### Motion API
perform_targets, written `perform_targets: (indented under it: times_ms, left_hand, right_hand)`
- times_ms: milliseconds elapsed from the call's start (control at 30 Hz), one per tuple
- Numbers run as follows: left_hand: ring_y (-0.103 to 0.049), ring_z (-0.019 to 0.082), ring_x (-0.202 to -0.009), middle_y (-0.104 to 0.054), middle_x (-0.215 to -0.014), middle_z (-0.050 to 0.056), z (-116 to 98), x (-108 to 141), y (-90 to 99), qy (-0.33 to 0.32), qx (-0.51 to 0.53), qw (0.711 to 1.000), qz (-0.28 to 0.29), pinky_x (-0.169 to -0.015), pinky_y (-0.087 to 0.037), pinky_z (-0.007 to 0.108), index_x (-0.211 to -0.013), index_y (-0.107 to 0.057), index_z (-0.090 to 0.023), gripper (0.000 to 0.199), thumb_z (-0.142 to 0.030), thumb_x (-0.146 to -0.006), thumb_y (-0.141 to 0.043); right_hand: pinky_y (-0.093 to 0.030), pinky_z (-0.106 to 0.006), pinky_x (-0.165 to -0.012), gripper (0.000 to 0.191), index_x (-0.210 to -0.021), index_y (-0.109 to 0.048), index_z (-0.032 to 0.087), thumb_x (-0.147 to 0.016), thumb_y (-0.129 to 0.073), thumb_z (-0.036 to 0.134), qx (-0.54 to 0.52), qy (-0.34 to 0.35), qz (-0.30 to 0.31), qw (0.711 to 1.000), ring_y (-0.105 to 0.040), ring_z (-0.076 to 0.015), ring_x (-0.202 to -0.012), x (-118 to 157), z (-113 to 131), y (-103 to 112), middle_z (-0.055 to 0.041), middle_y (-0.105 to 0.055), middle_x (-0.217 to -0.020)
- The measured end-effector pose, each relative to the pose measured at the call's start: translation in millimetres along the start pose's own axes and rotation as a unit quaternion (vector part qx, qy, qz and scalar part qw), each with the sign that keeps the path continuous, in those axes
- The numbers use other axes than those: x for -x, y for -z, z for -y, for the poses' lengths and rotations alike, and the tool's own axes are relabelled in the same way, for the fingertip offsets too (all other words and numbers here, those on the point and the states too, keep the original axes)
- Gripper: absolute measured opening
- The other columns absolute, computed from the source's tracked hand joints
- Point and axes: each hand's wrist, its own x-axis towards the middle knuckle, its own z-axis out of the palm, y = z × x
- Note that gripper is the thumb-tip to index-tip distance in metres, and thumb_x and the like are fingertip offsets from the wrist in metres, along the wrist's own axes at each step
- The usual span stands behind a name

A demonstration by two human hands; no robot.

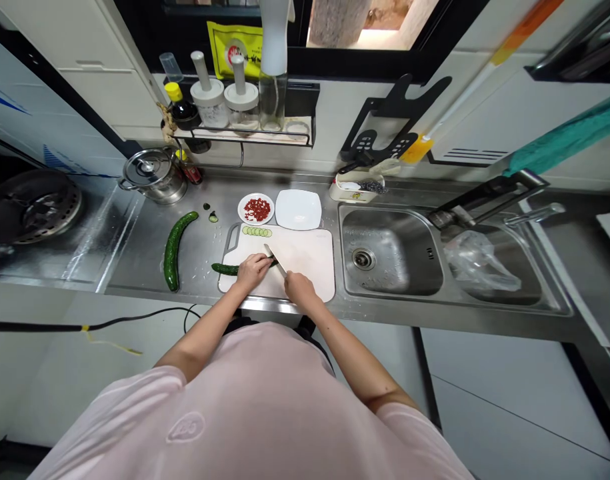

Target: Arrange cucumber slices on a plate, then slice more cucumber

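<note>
Left hand (pixel 252 271) holds cucumber (pixel 223 269), right hand (pixel 301 290) grips knife (pixel 276 260)

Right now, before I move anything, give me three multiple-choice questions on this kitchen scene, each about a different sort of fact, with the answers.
1. Where does the whole cucumber lie?
A. On the cutting board
B. On the steel counter
C. On the floor

2. What colour is the food on the round plate?
A. Green
B. Red
C. Yellow

3. What is the right hand holding?
A. A knife
B. A spoon
C. Nothing

Answers:
1. B, it lies on the steel left of the cutting board.
2. B, the heaped pieces show red.
3. A, the hand closes on the knife, its blade showing.
</note>
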Motion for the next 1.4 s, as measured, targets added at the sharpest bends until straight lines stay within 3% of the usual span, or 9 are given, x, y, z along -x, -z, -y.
perform_targets:
  times_ms: [400, 933, 1233, 1400]
  left_hand:
    - [-0.057, 0.015, -0.091, -0.064, -0.098, 0.005, 0.8, -0.8, 0.3, 0.004, 0.004, 1.0, 0.005, -0.079, -0.046, 0.028, -0.1, -0.07, -0.027, 0.024, -0.031, -0.091, -0.048]
    - [-0.056, 0.016, -0.09, -0.064, -0.098, 0.005, 0.6, -0.7, -0.1, 0.001, -0.001, 1.0, 0.001, -0.077, -0.045, 0.028, -0.1, -0.07, -0.027, 0.023, -0.03, -0.091, -0.049]
    - [-0.057, 0.015, -0.092, -0.065, -0.098, 0.004, 1.8, -0.3, -1.2, 0.004, 0.006, 1.0, 0.002, -0.079, -0.045, 0.027, -0.101, -0.069, -0.027, 0.022, -0.031, -0.091, -0.05]
    - [-0.056, 0.015, -0.091, -0.064, -0.099, 0.004, 2.1, 0.3, -2.1, 0.006, 0.003, 1.0, 0.007, -0.079, -0.046, 0.027, -0.102, -0.069, -0.026, 0.023, -0.03, -0.091, -0.048]
  right_hand:
    - [-0.039, -0.028, -0.07, 0.025, -0.104, -0.056, 0.015, -0.093, -0.034, 0.017, 0.013, -0.002, -0.002, 1.0, -0.062, -0.022, -0.089, 16.1, -11.5, -9.5, -0.0127, -0.065, -0.097]
    - [-0.042, -0.028, -0.073, 0.027, -0.104, -0.057, 0.014, -0.091, -0.033, 0.014, 0.016, 0.004, -0.026, 1.0, -0.062, -0.0219, -0.091, -16.9, 4.7, -10.5, -0.0129, -0.066, -0.097]
    - [-0.041, -0.028, -0.072, 0.024, -0.105, -0.056, 0.014, -0.09, -0.036, 0.014, 0.021, 0.001, -0.007, 1.0, -0.062, -0.0225, -0.091, 7.8, -5.6, -13.0, -0.0126, -0.066, -0.096]
    - [-0.041, -0.028, -0.071, 0.025, -0.104, -0.056, 0.014, -0.09, -0.035, 0.014, 0.019, 0.003, -0.019, 1.0, -0.063, -0.023, -0.09, 6.3, -5.6, -14.9, -0.0126, -0.065, -0.095]
